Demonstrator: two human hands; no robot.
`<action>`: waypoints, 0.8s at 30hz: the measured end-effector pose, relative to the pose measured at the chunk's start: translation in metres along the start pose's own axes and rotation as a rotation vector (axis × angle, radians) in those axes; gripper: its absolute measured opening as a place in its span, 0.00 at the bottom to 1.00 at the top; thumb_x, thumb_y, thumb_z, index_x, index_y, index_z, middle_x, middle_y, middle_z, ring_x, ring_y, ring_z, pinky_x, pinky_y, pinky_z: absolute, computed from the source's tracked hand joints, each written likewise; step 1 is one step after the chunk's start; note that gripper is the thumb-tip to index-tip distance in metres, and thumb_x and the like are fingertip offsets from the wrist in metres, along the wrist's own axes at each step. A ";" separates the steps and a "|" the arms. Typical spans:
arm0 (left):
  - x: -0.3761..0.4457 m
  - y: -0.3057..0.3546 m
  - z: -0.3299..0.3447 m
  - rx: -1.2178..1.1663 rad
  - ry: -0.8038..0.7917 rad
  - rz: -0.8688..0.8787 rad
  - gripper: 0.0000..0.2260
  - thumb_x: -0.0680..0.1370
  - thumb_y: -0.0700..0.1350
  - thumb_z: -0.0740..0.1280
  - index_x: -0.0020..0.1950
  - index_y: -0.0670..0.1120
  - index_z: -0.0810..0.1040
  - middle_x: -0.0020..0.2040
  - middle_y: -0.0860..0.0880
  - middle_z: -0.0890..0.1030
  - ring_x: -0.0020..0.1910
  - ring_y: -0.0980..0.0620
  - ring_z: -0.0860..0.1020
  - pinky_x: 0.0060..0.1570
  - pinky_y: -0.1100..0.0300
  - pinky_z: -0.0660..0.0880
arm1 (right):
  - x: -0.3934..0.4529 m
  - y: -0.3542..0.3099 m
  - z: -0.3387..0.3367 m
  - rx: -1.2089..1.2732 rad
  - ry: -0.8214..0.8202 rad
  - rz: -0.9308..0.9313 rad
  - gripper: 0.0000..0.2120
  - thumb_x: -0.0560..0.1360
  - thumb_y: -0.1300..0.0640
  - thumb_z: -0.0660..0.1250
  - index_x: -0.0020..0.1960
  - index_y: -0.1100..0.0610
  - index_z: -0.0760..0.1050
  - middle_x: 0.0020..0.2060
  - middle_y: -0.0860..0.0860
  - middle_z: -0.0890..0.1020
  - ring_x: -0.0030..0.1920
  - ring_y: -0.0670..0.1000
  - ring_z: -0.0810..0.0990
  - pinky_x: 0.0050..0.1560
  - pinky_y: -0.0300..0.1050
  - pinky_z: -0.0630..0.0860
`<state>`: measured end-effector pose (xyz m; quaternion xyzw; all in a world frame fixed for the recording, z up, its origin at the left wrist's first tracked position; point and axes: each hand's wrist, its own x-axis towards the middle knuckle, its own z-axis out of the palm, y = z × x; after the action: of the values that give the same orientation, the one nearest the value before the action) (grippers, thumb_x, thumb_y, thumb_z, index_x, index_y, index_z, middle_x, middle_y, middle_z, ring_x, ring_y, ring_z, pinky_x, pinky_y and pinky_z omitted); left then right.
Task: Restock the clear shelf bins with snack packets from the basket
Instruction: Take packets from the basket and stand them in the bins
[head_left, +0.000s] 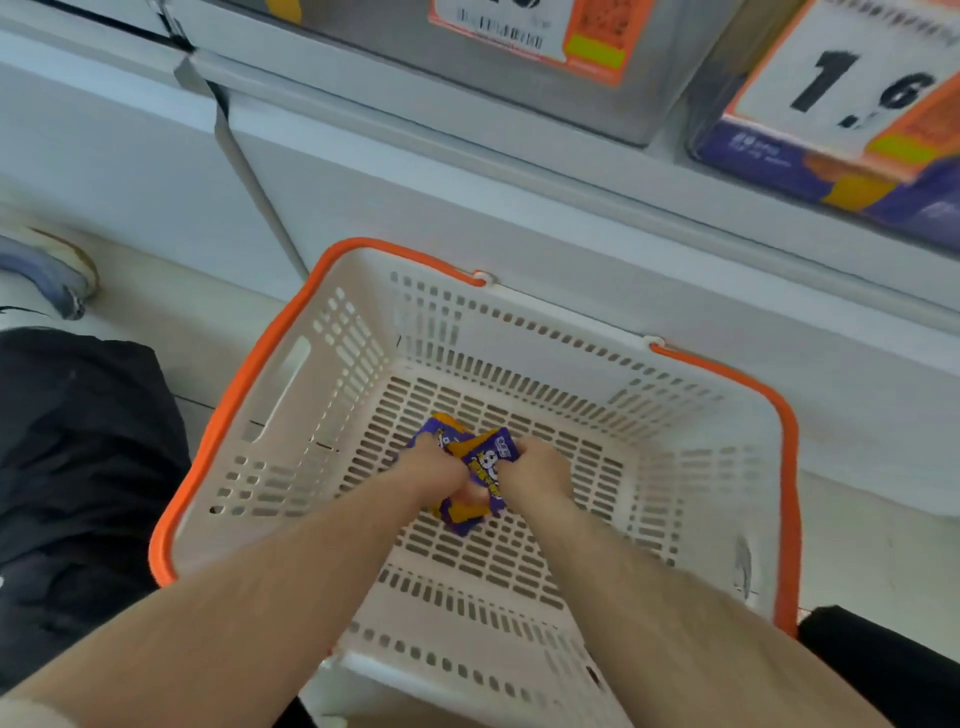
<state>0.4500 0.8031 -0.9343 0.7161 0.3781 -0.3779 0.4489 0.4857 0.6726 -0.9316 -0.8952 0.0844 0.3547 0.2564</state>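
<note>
Both arms reaching down into a white slotted basket (691, 467) with an orange rim, set on the floor against the foot of a pale shelf unit (415, 171). Left hand (434, 470) and right hand (535, 473) close together near the middle of the basket floor, each curled round a small bunch of purple and orange snack packets (485, 460). Packets crumpled between the two hands, poking out above the knuckles and below the wrists, low over the slotted base; whether touching it, not clear. How many packets, impossible to count. Rest of the basket floor showing only its slots.

Above, at the top edge, clear shelf bins: one (519, 98) in the middle with a price label (524, 36) in orange and white on its front, another (810, 161) at the right holding purple and orange packaging behind a large price card (841, 78) reading 1.6. Both bins well apart from the hands.

At far left, a shoe (52, 270) on the floor, toe toward the shelf unit, and dark clothing (78, 457) just beside the basket's left wall. More dark fabric (883, 660) at the lower right corner, next to the basket's near right corner.
</note>
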 end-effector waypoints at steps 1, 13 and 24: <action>-0.001 0.006 0.002 0.047 0.057 0.058 0.27 0.65 0.48 0.71 0.62 0.45 0.70 0.55 0.44 0.78 0.52 0.46 0.79 0.47 0.52 0.79 | -0.004 0.002 -0.015 -0.023 0.033 -0.033 0.07 0.75 0.61 0.62 0.41 0.52 0.75 0.37 0.48 0.79 0.35 0.49 0.75 0.30 0.42 0.68; -0.123 0.120 0.041 0.010 0.147 0.890 0.06 0.77 0.42 0.67 0.51 0.51 0.79 0.44 0.51 0.84 0.41 0.55 0.82 0.42 0.61 0.78 | -0.092 0.001 -0.204 -0.082 0.466 -0.354 0.13 0.78 0.57 0.63 0.62 0.55 0.74 0.57 0.54 0.80 0.55 0.55 0.78 0.44 0.41 0.69; -0.219 0.221 0.058 0.318 0.702 1.486 0.34 0.70 0.44 0.68 0.76 0.48 0.65 0.76 0.50 0.66 0.74 0.46 0.62 0.67 0.48 0.61 | -0.172 0.021 -0.339 -0.185 1.454 -0.700 0.11 0.74 0.57 0.61 0.50 0.63 0.76 0.45 0.62 0.79 0.47 0.64 0.77 0.43 0.55 0.69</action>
<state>0.5390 0.6367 -0.6809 0.9098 -0.1324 0.2124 0.3310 0.5528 0.4736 -0.6139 -0.8939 -0.0849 -0.4108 0.1583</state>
